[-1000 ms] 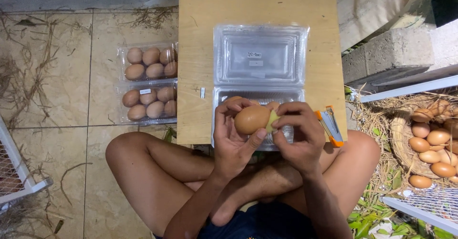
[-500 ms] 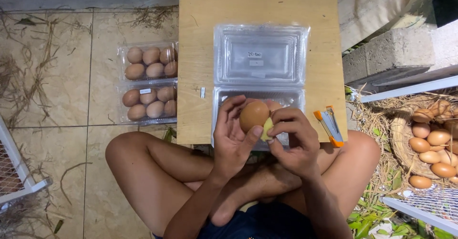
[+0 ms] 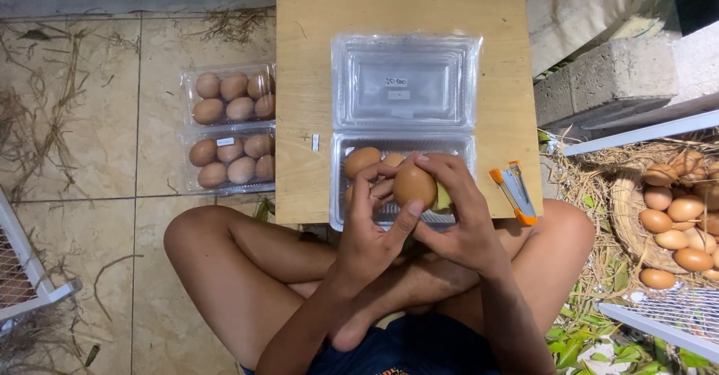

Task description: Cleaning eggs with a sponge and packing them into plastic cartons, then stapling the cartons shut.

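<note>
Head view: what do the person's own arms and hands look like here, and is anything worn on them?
Both forearms are bare to the bottom edge of the picture: no sleeves or gloves show. The left hand and right hand are bare too, with no ring, watch, bracelet or bandage that I can make out. Fingernails look short and unpainted. No markings are visible on either arm.

Left of your wooden board (image 3: 314, 83) lie two filled egg cartons (image 3: 228, 128); an orange stapler (image 3: 514, 191) rests on its right edge, an egg basket (image 3: 674, 210) beyond.
</note>
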